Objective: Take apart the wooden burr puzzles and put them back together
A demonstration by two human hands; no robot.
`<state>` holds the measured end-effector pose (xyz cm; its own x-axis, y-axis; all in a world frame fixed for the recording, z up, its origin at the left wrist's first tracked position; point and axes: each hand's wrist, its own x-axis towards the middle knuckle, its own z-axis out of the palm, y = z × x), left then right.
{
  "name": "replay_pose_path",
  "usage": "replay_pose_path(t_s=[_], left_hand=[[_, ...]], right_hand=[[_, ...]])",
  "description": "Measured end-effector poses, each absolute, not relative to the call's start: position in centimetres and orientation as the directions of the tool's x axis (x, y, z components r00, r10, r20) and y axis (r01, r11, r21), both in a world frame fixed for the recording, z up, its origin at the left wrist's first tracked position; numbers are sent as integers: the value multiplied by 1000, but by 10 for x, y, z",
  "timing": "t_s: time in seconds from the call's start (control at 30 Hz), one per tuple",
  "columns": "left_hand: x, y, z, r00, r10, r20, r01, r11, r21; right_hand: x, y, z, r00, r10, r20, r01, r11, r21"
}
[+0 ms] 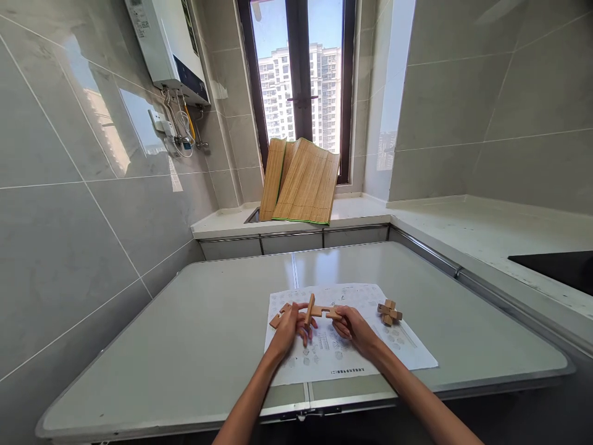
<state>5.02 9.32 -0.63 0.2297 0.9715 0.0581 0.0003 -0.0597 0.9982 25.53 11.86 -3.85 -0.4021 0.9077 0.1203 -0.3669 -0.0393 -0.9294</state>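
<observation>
My left hand (291, 327) is closed on an upright wooden puzzle piece (310, 309), held between the fingers. My right hand (353, 326) pinches the right end of a notched wooden puzzle piece (327, 311), which lies level. Its left end meets the upright piece, though I cannot tell whether the two are interlocked. Beside my left hand, partly hidden by it, are loose notched wooden pieces (277, 320) on the printed sheet (333, 364). A cross-shaped wooden burr puzzle (390, 313), put together, sits on the sheet's right side.
The sheet lies on a pale folding table (185, 346) with a metal seam down its middle. Behind stands a white counter (361, 207) bearing a folded bamboo mat (308, 179) by the window. A black panel (560, 266) is set in the right counter. A water heater (169, 46) hangs at left.
</observation>
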Motion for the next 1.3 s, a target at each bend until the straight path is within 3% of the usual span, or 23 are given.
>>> replay_pose_path(t_s=[0.13,0.43,1.3], left_hand=[[45,91,-4,372,927,-52,-167,122,978],[35,91,-8,359,931,-60,-395,210,894],[35,90,-8,308,951,-33,-424,168,890]], right_hand=[[254,116,-38,-490,864,118,-338,-63,-939],[251,116,-39,-507,855,106,-290,-53,-956],[251,111,-28,-434,885,166,-316,23,-948]])
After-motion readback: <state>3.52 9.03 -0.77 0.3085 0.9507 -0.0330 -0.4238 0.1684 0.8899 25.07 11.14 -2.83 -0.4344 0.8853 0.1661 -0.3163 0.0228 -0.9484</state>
